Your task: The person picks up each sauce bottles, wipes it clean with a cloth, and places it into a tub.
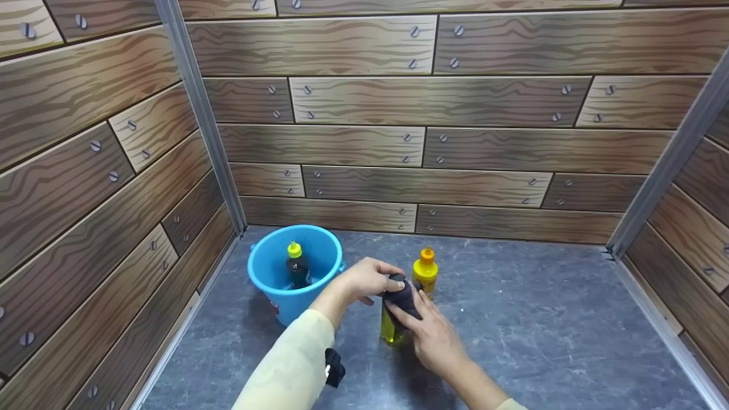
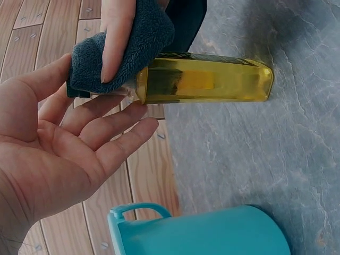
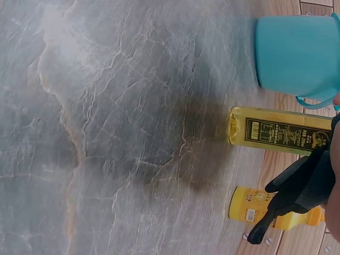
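A clear bottle of yellow-green liquid (image 1: 392, 335) stands upright on the grey floor, its black label showing in the right wrist view. At its top, the thumb and forefinger of my left hand (image 1: 364, 279) pinch the dark cap; the other fingers extend beside the neck in the left wrist view. My right hand (image 1: 438, 339) grips a dark cloth (image 2: 151, 37), pressing it around the bottle's neck and upper side. A loose end of the cloth (image 3: 297, 186) hangs down. The cloth hides most of the neck.
Left of the hands stands a blue bucket (image 1: 265, 272) holding a dark bottle with a yellow cap (image 1: 297, 267). Just behind the cloth is a yellow bottle with an orange cap (image 1: 425, 272). Wood-patterned walls (image 1: 484, 148) enclose the grey floor (image 1: 547, 330).
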The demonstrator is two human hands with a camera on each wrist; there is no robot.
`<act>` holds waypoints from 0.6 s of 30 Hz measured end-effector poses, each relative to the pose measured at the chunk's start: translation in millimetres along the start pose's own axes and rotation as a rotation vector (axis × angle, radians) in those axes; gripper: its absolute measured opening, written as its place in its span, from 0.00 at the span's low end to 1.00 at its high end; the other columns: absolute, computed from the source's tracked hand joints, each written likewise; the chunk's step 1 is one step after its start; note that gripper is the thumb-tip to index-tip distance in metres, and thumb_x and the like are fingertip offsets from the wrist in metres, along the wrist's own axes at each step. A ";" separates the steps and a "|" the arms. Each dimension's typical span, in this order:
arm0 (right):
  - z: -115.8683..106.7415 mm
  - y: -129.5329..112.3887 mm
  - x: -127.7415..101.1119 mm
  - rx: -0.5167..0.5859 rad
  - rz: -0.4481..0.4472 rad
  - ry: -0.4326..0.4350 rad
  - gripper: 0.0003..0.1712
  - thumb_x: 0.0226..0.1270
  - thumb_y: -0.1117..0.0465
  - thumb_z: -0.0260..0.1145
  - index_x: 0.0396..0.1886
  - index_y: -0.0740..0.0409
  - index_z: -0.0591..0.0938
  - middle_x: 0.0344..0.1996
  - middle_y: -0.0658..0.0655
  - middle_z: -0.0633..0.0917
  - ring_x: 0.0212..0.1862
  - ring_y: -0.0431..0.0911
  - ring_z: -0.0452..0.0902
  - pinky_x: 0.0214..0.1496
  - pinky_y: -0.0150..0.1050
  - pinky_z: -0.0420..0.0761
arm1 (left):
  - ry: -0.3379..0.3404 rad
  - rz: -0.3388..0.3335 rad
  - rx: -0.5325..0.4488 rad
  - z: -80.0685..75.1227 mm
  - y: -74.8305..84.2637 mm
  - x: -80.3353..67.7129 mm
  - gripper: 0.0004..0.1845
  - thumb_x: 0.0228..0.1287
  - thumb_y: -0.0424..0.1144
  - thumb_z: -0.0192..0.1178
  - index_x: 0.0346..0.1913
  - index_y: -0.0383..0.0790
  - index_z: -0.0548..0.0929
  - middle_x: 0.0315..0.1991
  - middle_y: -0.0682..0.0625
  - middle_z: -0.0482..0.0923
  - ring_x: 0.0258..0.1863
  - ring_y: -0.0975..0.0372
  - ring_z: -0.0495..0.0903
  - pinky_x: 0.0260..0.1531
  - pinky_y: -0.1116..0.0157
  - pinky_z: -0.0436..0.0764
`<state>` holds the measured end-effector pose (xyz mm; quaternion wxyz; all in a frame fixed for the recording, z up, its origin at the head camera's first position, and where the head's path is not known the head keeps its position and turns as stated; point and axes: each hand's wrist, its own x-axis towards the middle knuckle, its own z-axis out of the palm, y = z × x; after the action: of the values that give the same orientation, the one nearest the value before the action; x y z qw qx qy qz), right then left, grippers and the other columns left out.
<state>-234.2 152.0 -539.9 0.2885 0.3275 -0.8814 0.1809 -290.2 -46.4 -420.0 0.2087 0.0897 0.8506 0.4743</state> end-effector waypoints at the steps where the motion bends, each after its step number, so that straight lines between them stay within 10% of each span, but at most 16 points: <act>1: 0.8 0.0 -0.1 0.002 0.001 0.005 0.42 0.56 0.76 0.71 0.70 0.41 0.83 0.71 0.74 0.74 0.67 0.71 0.75 0.62 0.67 0.78 | -0.002 0.002 0.002 0.3 -0.1 0.4 0.19 0.75 0.46 0.68 0.65 0.51 0.87 0.64 0.47 0.83 0.60 0.49 0.83 0.56 0.39 0.82; 18: 22.6 3.6 -1.1 0.060 0.029 0.084 0.46 0.53 0.81 0.74 0.67 0.37 0.85 0.74 0.71 0.72 0.67 0.68 0.76 0.52 0.63 0.85 | 0.000 0.016 0.013 -2.2 -1.3 1.4 0.18 0.75 0.48 0.68 0.64 0.52 0.88 0.61 0.48 0.84 0.57 0.51 0.84 0.52 0.41 0.84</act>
<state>-244.8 143.7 -558.4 0.3125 0.3151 -0.8674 0.2250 -292.3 -48.3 -420.5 0.2042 0.0978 0.8530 0.4702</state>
